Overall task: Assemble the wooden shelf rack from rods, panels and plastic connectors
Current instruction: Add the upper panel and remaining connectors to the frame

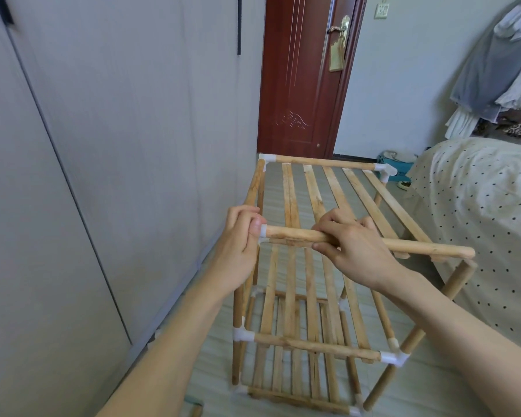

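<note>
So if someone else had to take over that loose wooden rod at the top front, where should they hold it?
Probably on the bare stretch right of the right hand, coming from above. The wooden rod lies nearly level there with nothing around it, while its left end sits in a white connector that the left hand holds.

The left hand (242, 236) grips a white plastic connector (263, 230) at the near left top corner of the wooden rack (313, 296). The right hand (348, 246) holds a wooden rod (427, 247) whose left end sits in this connector. To the right of this hand the rod's other end is free, above an upright post (457, 278). Beyond both hands lies the slatted top panel (328, 188).
</note>
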`<state>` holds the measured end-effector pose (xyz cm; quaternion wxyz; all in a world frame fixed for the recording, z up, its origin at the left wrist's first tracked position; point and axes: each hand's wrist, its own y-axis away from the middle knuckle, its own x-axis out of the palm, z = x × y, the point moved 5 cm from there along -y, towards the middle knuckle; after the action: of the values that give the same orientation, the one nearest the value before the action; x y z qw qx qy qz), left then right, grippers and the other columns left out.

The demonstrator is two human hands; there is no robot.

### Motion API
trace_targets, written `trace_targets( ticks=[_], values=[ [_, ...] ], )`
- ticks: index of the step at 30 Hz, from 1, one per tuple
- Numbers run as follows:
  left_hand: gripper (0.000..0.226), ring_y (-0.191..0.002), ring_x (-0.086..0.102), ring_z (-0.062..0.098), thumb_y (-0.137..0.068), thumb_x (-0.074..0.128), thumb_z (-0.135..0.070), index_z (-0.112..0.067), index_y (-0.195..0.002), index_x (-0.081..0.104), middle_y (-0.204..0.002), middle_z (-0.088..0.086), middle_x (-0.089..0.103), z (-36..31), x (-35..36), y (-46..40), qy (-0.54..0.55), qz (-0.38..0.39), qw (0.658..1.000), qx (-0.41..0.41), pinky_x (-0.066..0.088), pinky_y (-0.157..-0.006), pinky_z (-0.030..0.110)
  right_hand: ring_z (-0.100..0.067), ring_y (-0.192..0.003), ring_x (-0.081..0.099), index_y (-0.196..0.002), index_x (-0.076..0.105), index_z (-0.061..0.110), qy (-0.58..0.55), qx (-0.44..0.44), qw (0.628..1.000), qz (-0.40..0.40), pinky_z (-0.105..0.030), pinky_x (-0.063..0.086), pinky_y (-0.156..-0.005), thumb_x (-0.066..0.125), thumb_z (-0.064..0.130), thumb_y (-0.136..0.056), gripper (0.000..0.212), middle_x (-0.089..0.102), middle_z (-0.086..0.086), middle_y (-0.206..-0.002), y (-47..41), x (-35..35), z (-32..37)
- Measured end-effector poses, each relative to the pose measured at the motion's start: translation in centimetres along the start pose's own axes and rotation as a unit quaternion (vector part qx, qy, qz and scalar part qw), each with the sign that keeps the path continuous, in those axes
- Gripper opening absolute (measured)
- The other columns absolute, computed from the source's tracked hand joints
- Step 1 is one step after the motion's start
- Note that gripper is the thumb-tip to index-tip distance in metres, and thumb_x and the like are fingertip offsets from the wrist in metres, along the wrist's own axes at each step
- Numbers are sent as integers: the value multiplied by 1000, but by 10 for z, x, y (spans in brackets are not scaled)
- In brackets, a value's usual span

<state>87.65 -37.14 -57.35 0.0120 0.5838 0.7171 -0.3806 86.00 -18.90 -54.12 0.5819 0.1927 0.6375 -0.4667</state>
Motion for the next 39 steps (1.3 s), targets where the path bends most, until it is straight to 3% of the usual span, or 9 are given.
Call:
trace_targets(
  ticks=[4, 8, 10, 14, 20, 27, 29, 34, 39],
  values=[
    [34, -114, 40, -14, -99, 24, -39, -30, -126, 40, -128, -21, 44, 3, -4, 0, 204, -23, 974, -99, 31, -102, 17, -7, -75, 45, -111, 60, 26, -1, -9, 1000, 15, -26, 32, -71, 52, 38, -92, 25, 40, 16, -100, -1, -1, 0],
    [53, -126, 46, 11, -100, 24, -48, -23, -147, 25, -147, -5, 37, 24, -10, -10, 361, -81, 888, -272, 34, -110, 35, -5, -70, 45, -106, 62, 26, 4, -13, 1000, 6, -25, 41, -59, 48, 49, -90, 31, 40, 16, -97, -2, -3, 2],
    [62, -112, 58, 16, -98, 21, -52, -11, -144, 30, -134, 6, 53, 28, -5, -12, 425, -49, 832, -354, 43, -101, 33, -4, -68, 45, -103, 63, 25, 0, -20, 1000, 1, -26, 42, -58, 49, 48, -89, 30, 41, 16, -95, -2, -4, 2],
    [70, -94, 69, 20, -95, 21, -59, -2, -130, 44, -97, 12, 73, 17, 7, -10, 429, 61, 807, -402, 53, -85, 31, 0, -63, 44, -96, 67, 25, -39, -39, 998, 6, -29, 44, -58, 51, 50, -85, 31, 43, 18, -90, 7, -11, -6],
    [74, -89, 69, 35, -92, 39, -58, 8, -125, 43, -101, 26, 68, 0, 27, -6, 516, 174, 690, -476, 58, -63, 39, -11, -90, 49, -104, 71, 32, -81, -33, 995, 36, -39, 37, -84, 49, 55, -77, 41, 51, 9, -94, 30, -26, -20],
    [89, -123, 42, 54, -82, 59, -45, 17, -135, 23, -129, 44, 41, -25, 62, 0, 716, 186, 505, -445, 34, -103, 58, -17, -98, 53, -99, 61, 44, -162, 9, 986, 41, -49, 37, -96, 61, 41, -75, 24, 58, 4, -101, 46, -34, -28],
    [80, -120, 46, 53, -82, 58, -40, 13, -134, 29, -127, 42, 45, -30, 67, 4, 720, 181, 503, -442, 36, -100, 59, -17, -92, 56, -96, 59, 48, -194, 14, 980, 41, -44, 43, -90, 64, 37, -75, 25, 57, 4, -101, 51, -36, -29],
    [63, -101, 59, 52, -76, 54, -29, 2, -130, 41, -113, 39, 57, -34, 68, 12, 678, 127, 562, -456, 47, -80, 59, -12, -97, 54, -94, 60, 51, -235, 11, 971, 47, -50, 39, -94, 67, 31, -76, 27, 56, 6, -102, 58, -34, -28],
    [58, -98, 62, 51, -77, 52, -27, -2, -129, 43, -109, 38, 60, -35, 66, 14, 656, 104, 587, -464, 49, -78, 58, -11, -98, 52, -94, 61, 46, -231, 9, 972, 44, -50, 38, -95, 70, 23, -78, 29, 56, 6, -102, 61, -34, -25]
  ],
)
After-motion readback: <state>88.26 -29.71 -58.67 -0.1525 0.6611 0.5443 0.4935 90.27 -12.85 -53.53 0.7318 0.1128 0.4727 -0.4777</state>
